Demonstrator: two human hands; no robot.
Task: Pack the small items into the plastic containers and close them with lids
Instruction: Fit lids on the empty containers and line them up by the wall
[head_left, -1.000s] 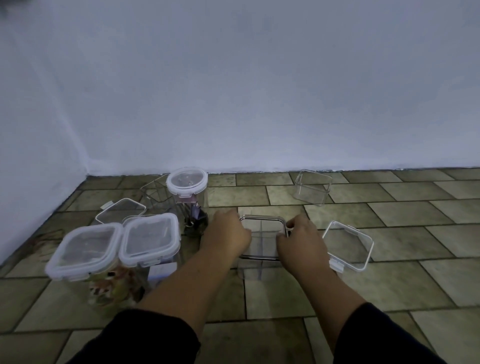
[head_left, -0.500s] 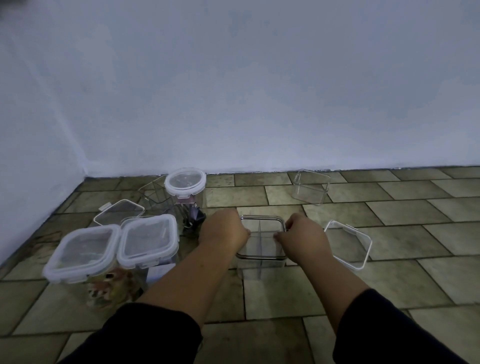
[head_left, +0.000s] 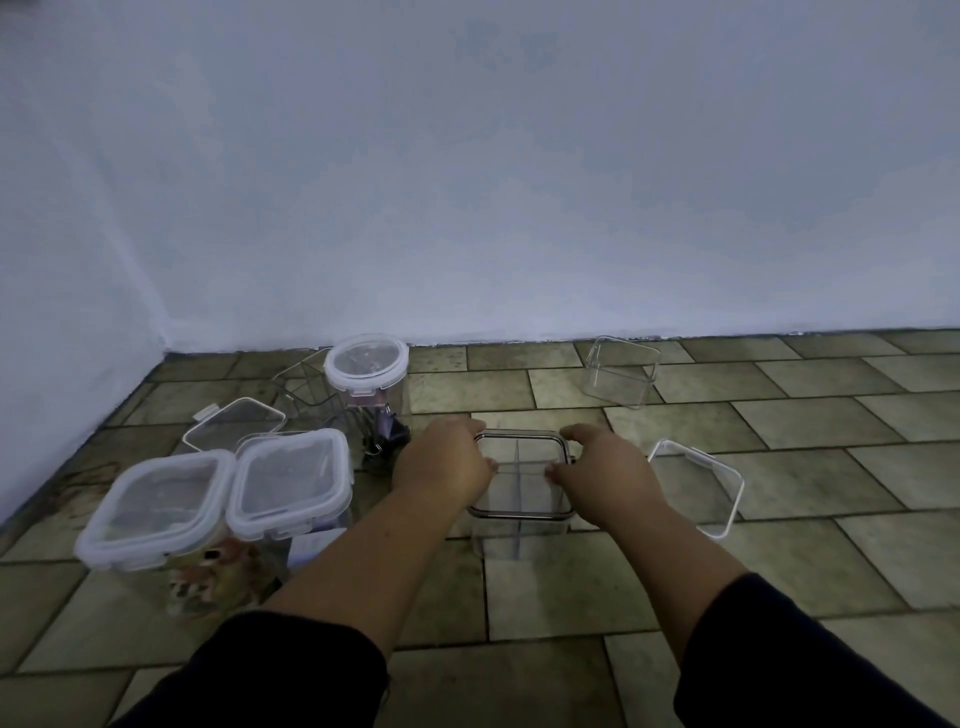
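Note:
A clear square container (head_left: 519, 512) with inner dividers stands on the tiled floor in front of me. My left hand (head_left: 441, 460) grips its left rim, fingers curled over the edge. My right hand (head_left: 602, 473) grips the right rim, thumb inside. A loose white-rimmed lid (head_left: 698, 483) lies just right of my right hand. Two lidded square containers (head_left: 156, 506) (head_left: 291, 478) with small items stand at the left. A round lidded container (head_left: 366, 364) stands behind them.
A second loose lid (head_left: 234, 421) lies behind the square containers. An empty clear tub (head_left: 621, 371) sits near the wall at the right. Dark binder clips (head_left: 384, 431) lie by the round container. The white wall (head_left: 467, 182) closes the back and left.
Both hands have shifted slightly on the container's rim; my right hand opened its grip wider along the right edge. The container has barely moved.

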